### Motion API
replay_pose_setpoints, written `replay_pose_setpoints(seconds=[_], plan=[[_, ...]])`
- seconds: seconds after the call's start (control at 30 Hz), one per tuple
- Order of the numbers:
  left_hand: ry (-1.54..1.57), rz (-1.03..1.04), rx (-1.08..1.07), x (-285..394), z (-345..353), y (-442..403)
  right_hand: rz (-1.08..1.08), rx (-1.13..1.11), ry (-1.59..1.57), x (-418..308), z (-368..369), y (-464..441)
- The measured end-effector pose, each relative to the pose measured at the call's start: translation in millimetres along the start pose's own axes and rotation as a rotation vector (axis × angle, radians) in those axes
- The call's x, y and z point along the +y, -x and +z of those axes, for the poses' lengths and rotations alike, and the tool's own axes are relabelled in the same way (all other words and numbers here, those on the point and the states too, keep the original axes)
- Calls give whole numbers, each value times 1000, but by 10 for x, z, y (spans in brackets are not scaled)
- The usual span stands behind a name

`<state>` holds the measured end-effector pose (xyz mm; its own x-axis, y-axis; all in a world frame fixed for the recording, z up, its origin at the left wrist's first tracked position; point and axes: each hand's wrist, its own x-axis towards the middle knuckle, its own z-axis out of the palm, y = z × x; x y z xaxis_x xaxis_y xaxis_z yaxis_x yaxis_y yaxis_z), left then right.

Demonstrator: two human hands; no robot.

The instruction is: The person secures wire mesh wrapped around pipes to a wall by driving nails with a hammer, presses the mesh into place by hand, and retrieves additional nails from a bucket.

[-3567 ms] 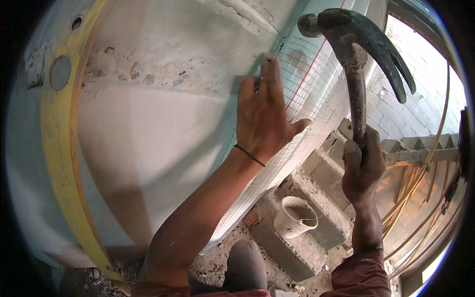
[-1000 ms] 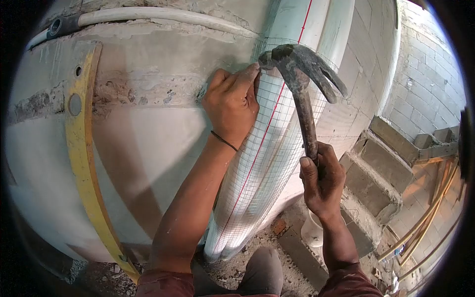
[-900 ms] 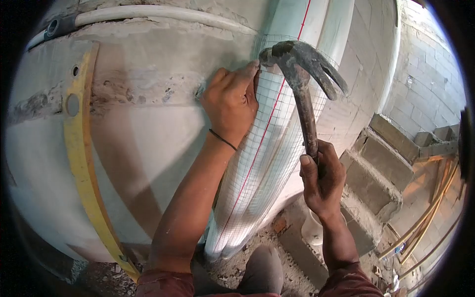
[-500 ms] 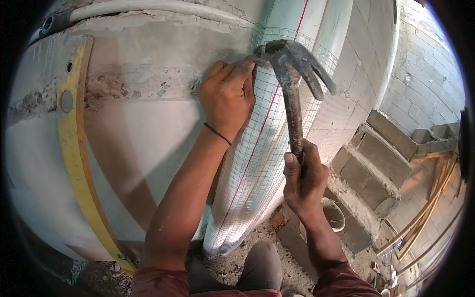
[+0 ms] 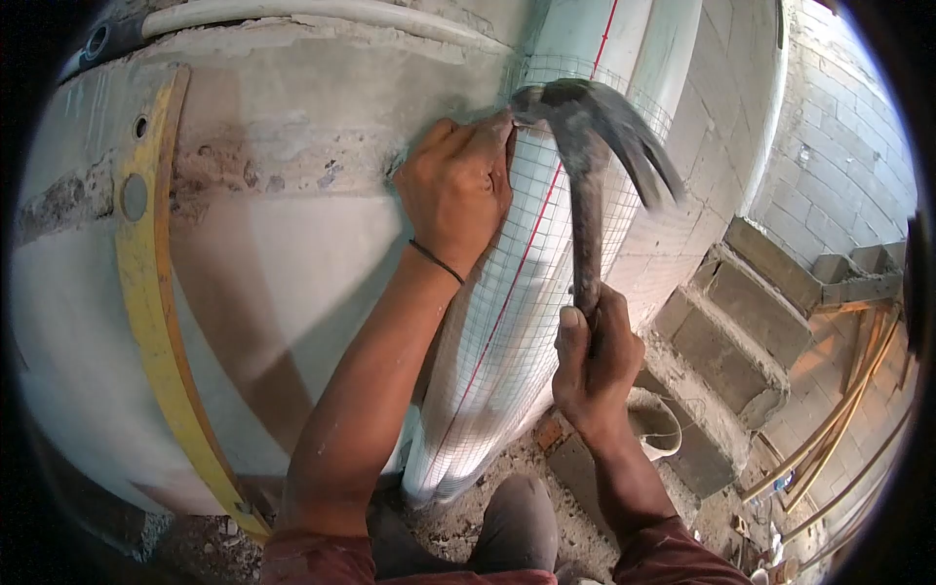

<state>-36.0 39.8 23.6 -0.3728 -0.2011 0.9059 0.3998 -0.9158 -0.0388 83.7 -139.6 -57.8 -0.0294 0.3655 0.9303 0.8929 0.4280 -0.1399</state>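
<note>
My left hand (image 5: 456, 185) is closed in a pinch against the wall, at the left edge of the wire mesh (image 5: 531, 224); what its fingertips hold is hidden. The mesh wraps around white pipes (image 5: 575, 39) with a red line along one of them. My right hand (image 5: 597, 363) grips the handle of a claw hammer (image 5: 587, 175) below its head. The hammer's face is right at my left fingertips, and its claw, slightly blurred, points to the right over the mesh.
A yellow level (image 5: 146, 283) leans on the wall at the left. Concrete block steps (image 5: 721, 361) rise at the right, with a white bucket (image 5: 655, 425) beside them. Long rods (image 5: 848, 400) stand at the far right. Rubble covers the floor near my knees.
My left hand has gone from spread on the mesh to a pinch at its edge. The hammer has come down and left, its face now at my fingertips. The view has shifted.
</note>
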Motion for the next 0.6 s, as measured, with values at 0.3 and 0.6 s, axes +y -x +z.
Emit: replay_pose_setpoints(seconds=[0.3,0.6], plan=[[-44,-19,-22,22,-17,15,3,50,-54,50,111,33],[-15,-24,-11,-31,20,28,77,73,-134,-8,73,28]])
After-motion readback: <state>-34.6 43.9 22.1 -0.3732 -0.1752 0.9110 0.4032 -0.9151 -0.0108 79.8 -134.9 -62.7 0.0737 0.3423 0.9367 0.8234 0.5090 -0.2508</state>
